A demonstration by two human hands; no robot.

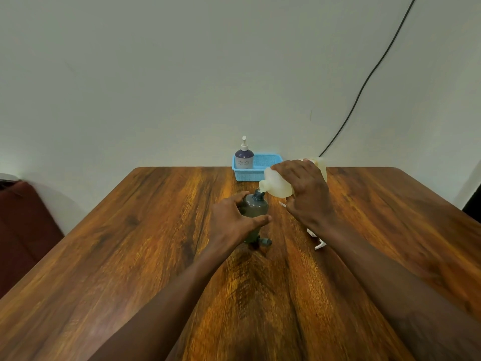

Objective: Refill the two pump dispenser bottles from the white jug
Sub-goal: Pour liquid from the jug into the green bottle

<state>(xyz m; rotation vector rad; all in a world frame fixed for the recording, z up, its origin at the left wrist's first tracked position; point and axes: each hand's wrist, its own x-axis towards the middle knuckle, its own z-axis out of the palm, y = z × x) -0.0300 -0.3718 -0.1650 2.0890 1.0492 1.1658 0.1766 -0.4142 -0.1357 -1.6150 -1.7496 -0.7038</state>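
We look down on a wood-grain tabletop (130, 256) set against a pale wall (156, 74), a black cable (364, 82) running down it on the right and a dark red seat (23, 225) at the left edge. At the far edge a blue basket (250, 175) holds a purple pump bottle (244, 157); its pale band carries a small flower pattern, and any lettering is too small for us to read.

Nearer, the left hand (234, 217) is wrapped around an upright grey bottle (253, 207). The right hand (304, 188) grips the white jug (277, 183), tipped with its mouth at the bottle's open neck. A white pump (318, 244) lies partly hidden under the right wrist, and a small grey piece (265, 241) lies by the bottle's base.
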